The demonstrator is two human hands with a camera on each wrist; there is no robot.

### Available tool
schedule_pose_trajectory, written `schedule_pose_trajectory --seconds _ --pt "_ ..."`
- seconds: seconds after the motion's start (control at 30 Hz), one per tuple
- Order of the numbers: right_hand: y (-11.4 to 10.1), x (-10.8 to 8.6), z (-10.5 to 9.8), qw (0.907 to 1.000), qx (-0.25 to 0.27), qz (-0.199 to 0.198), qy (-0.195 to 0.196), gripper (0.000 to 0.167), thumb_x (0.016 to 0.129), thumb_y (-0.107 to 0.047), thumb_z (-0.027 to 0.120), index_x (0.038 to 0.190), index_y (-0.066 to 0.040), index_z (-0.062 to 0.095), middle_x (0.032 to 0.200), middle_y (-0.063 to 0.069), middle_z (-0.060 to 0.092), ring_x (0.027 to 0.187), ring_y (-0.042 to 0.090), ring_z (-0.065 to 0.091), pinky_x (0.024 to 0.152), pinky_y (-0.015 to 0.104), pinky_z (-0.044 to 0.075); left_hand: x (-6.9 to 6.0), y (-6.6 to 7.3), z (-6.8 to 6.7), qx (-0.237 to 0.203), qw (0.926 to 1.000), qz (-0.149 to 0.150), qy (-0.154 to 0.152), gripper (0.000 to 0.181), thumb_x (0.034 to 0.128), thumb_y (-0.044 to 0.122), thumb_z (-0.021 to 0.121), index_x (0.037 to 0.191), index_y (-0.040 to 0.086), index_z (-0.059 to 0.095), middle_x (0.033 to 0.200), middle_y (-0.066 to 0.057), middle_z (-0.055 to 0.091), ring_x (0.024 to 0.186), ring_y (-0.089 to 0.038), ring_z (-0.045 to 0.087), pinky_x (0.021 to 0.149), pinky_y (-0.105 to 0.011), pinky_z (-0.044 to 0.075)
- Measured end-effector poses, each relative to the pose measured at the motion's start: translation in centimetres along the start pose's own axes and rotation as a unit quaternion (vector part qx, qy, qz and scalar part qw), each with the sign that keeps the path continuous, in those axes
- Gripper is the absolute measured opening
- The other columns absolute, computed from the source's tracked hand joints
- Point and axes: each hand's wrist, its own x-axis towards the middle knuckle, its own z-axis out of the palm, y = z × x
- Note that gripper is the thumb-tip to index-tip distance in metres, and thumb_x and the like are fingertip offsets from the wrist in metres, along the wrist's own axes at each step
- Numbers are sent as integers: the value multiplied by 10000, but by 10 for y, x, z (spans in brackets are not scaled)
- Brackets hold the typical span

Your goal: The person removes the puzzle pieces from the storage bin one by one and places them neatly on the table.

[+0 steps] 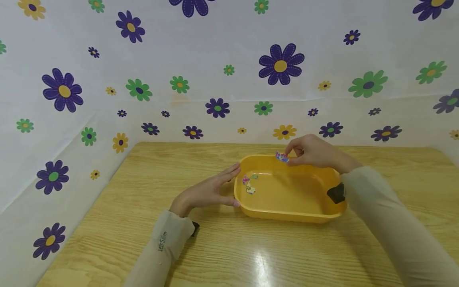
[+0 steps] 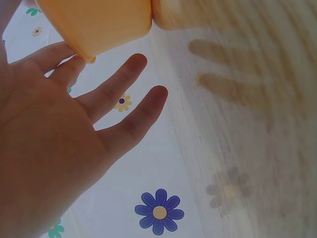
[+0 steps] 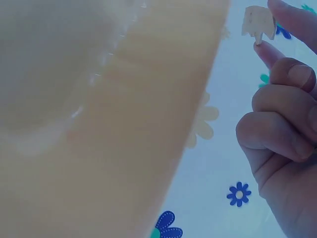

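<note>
A yellow plastic basin [image 1: 287, 216] stands on the table. Over its far rim my right hand [image 1: 313, 153] pinches a small puzzle piece [image 1: 282, 157] between thumb and forefinger. The piece is printed blue, pink and white; in the right wrist view the pale plain back of the puzzle piece [image 3: 258, 22] faces the camera, and the other fingers are curled in. My left hand [image 1: 211, 191], fingers spread and fairly straight, touches the basin's left end. Inside that end lie a cream piece [image 1: 250, 188], a pink-purple piece [image 1: 245, 179] and a green piece [image 1: 254, 176].
The wood-grain table [image 1: 143, 231] reaches back to a white flowered sheet [image 1: 215, 48] that hangs behind and along the left side. A dark wrist strap part [image 1: 336, 193] shows at the right sleeve, beside the basin's right wall.
</note>
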Motion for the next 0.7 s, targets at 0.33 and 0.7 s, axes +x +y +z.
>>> schedule_pose_trajectory --seconds 0.33,0.7 --pt "2 -12 -17 9994 -17 231 240 223 876 -117 802 1043 11 727 628 -7 440 577 168 400 537 286 312 1 1 1 21 10000 -46 -23 983 892 244 810 1626 98 173 1703 -40 18 1545 -197 24 1226 -460 134" --pt "12 -23 -27 9981 -169 416 425 285 894 -144 792 1099 36 710 650 -3 454 595 168 407 583 298 343 0 -1 0 -30 10000 22 -39 992 889 240 812 1627 93 165 1703 -49 17 1545 -196 22 1228 -458 127"
